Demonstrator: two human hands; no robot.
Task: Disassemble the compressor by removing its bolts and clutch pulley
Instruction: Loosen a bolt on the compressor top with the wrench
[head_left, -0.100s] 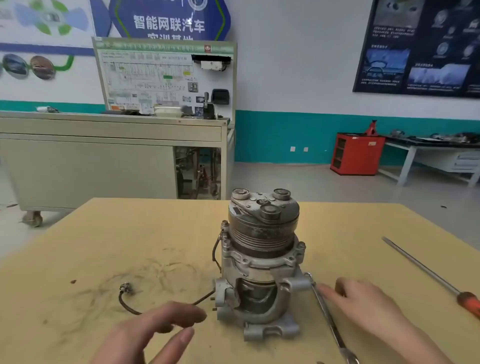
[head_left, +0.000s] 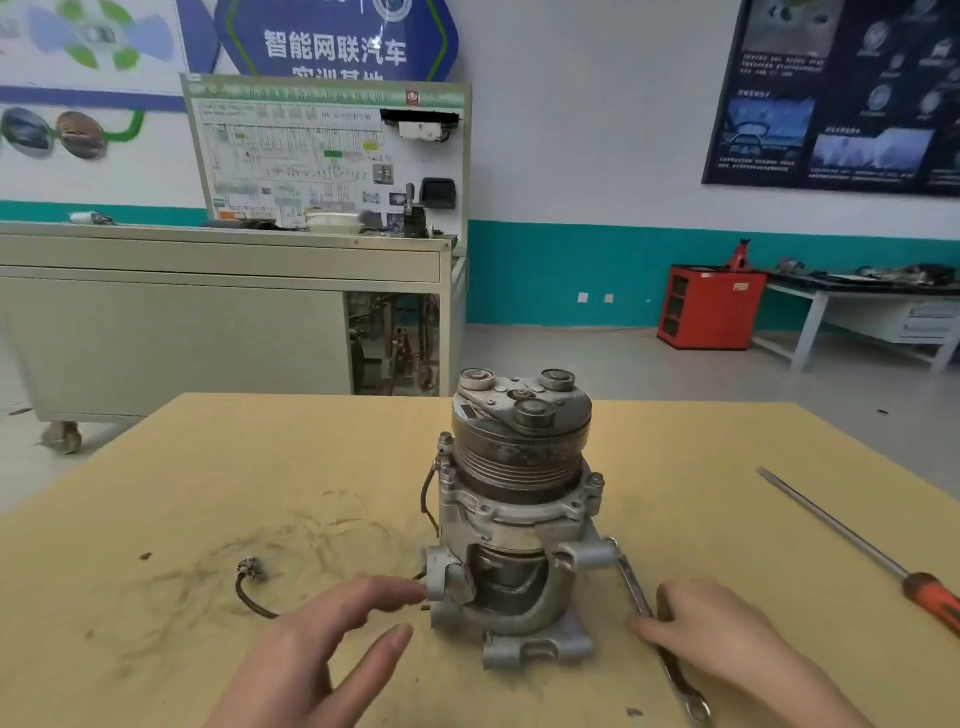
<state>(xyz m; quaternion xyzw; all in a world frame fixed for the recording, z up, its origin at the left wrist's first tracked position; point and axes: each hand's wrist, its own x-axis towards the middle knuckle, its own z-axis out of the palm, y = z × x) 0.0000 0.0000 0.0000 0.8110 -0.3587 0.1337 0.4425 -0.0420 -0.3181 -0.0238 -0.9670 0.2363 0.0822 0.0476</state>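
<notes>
The grey metal compressor (head_left: 511, 540) stands upright on the yellow table (head_left: 260, 467), with its grooved clutch pulley (head_left: 519, 431) on top. A black wire with a plug (head_left: 249, 577) trails from its left side. A steel wrench (head_left: 649, 629) sits with its far end on a bolt at the compressor's right lug and its handle pointing toward me. My right hand (head_left: 727, 644) rests over the wrench handle, fingers lying on it. My left hand (head_left: 322, 639) is open, its fingertip touching the compressor's left lug.
A long screwdriver with an orange handle (head_left: 857, 545) lies on the table at the right. Dark smudges mark the tabletop at the left. Beyond the table stand a beige training bench (head_left: 182, 322), a red cabinet (head_left: 709, 306) and a workbench (head_left: 883, 306).
My left hand has moved up and right until its fingertip reaches the left lug. My right hand has settled onto the wrench handle.
</notes>
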